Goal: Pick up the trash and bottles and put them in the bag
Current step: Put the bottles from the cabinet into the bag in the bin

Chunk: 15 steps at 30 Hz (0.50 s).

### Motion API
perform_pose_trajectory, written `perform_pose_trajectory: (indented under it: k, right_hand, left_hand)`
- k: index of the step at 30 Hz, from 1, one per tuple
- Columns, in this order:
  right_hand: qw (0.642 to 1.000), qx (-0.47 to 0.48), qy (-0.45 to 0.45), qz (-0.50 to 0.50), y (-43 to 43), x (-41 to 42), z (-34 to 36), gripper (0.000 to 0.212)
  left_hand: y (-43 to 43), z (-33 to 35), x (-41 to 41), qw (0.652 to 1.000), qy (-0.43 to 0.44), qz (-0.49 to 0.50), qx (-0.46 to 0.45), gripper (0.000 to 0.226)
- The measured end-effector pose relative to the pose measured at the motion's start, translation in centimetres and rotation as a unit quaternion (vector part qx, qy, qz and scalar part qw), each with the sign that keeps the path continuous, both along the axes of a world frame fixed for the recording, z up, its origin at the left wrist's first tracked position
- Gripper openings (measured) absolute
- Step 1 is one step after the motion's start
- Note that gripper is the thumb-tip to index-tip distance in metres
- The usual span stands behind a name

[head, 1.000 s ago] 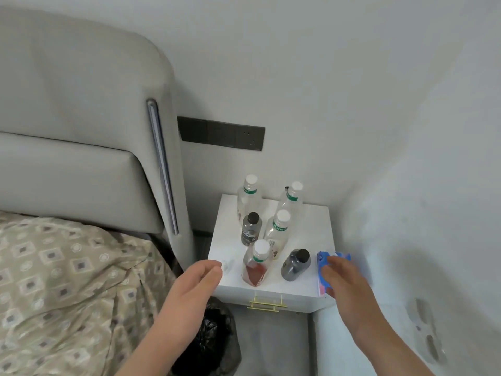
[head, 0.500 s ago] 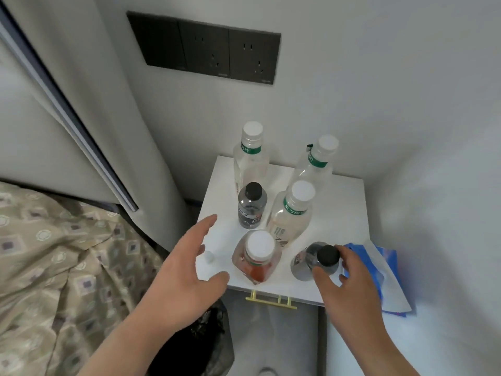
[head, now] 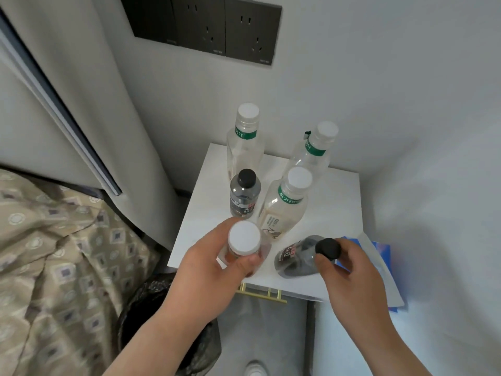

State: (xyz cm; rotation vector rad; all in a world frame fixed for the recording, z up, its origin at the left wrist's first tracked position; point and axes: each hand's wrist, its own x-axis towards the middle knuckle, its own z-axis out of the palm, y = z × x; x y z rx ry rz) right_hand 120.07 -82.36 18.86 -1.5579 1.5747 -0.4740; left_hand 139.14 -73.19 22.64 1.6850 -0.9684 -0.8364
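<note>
Several plastic bottles stand on a small white nightstand (head: 336,202). My left hand (head: 208,272) is wrapped around the neck of the white-capped bottle with red-brown liquid (head: 244,241) at the front. My right hand (head: 352,275) grips the black-capped dark bottle (head: 298,256), which tilts to the right at the front edge. Behind them stand a small dark bottle with a black cap (head: 244,194), a pale bottle with a green band (head: 287,204) and two clear bottles (head: 245,142) (head: 314,150) at the back. A black trash bag (head: 151,302) sits on the floor below my left forearm.
A blue and white packet (head: 379,256) lies at the nightstand's right edge against the wall. A padded headboard (head: 67,90) and a patterned bedspread (head: 54,267) fill the left. Dark wall sockets (head: 211,25) hang above. The drawer's gold handle (head: 260,291) juts out in front.
The view has moved closer to the nightstand. My left hand went from open beside the bottles to closed on the red-brown bottle. My right hand closed on the black-capped bottle and tilted it.
</note>
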Motion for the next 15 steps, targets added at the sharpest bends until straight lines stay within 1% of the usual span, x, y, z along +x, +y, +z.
perform_pose_trajectory:
  k: [3,4,5,6,7,8,9,10,11,12,13,15]
  right_hand:
    - [0.999,0.012,-0.031,0.02,1.4,-0.3,1.4,0.022]
    - [0.999,0.017,-0.041,0.03,2.1,-0.2,1.9,0.023]
    - [0.998,0.022,-0.047,0.044,2.9,0.0,2.5,0.028]
    - [0.997,0.025,-0.042,0.061,3.9,0.3,2.9,0.036]
    - [0.996,0.026,-0.031,0.077,4.9,0.6,3.1,0.044]
    - [0.995,0.029,-0.02,0.092,6.2,1.0,3.0,0.049]
    - [0.994,0.036,-0.013,0.106,7.5,1.6,2.7,0.051]
    - [0.992,0.043,-0.005,0.118,8.8,2.4,2.1,0.053]
    - [0.99,0.049,0.003,0.132,10.0,3.2,1.3,0.054]
    - [0.987,0.054,0.012,0.15,11.3,4.0,0.1,0.055]
    - [0.983,0.06,0.023,0.173,12.5,4.9,-1.2,0.057]
    - [0.974,0.068,0.037,0.215,14.4,6.6,-4.4,0.06]
  left_hand:
    - [3.3,1.4,0.7,0.999,0.031,0.032,-0.024,0.038]
    - [4.9,1.9,1.3,0.998,0.042,0.044,-0.03,0.034]
    - [6.7,2.2,1.8,0.996,0.057,0.064,-0.032,0.038]
    - [8.6,2.4,2.4,0.993,0.068,0.094,-0.038,0.048]
    - [10.4,2.4,2.9,0.988,0.08,0.125,-0.04,0.052]
    - [12.1,2.2,3.5,0.98,0.094,0.168,-0.043,0.044]
    - [13.8,1.8,4.1,0.972,0.109,0.205,-0.042,0.024]
    - [15.4,1.0,4.8,0.967,0.11,0.227,-0.036,0.028]
    - [16.9,-0.2,5.4,0.963,0.106,0.249,-0.01,0.05]
    - [18.2,-1.3,6.2,0.958,0.113,0.262,0.016,0.062]
    - [19.4,-2.9,6.8,0.955,0.107,0.275,0.033,0.06]
    - [21.0,-6.2,7.9,0.949,0.099,0.292,0.058,0.032]
